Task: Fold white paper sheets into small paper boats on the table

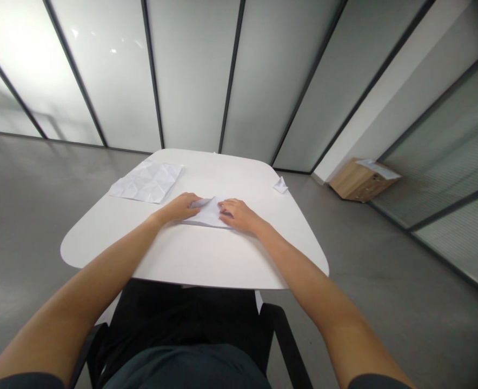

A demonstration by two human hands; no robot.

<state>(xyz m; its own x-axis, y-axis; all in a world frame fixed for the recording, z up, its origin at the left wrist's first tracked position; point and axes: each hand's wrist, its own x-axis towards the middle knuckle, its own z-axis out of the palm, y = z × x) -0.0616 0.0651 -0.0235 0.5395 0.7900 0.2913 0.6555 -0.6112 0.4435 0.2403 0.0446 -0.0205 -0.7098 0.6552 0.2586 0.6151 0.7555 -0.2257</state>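
Observation:
A folded white paper [208,213] lies near the middle of the white table [223,173], its layers forming a pointed shape. My left hand [178,208] holds its left side, with the fingertips on a raised flap. My right hand [239,214] presses on its right side, and the fingers of both hands nearly meet above it. A creased, unfolded white sheet [146,181] lies flat at the table's far left. A small folded paper piece [280,185] sits on the far right edge.
The rounded table stands on a grey floor, with frosted glass panels [192,70] behind it. A wooden cabinet [360,181] with papers on top stands at the right. A black chair arm [283,335] is beside my lap.

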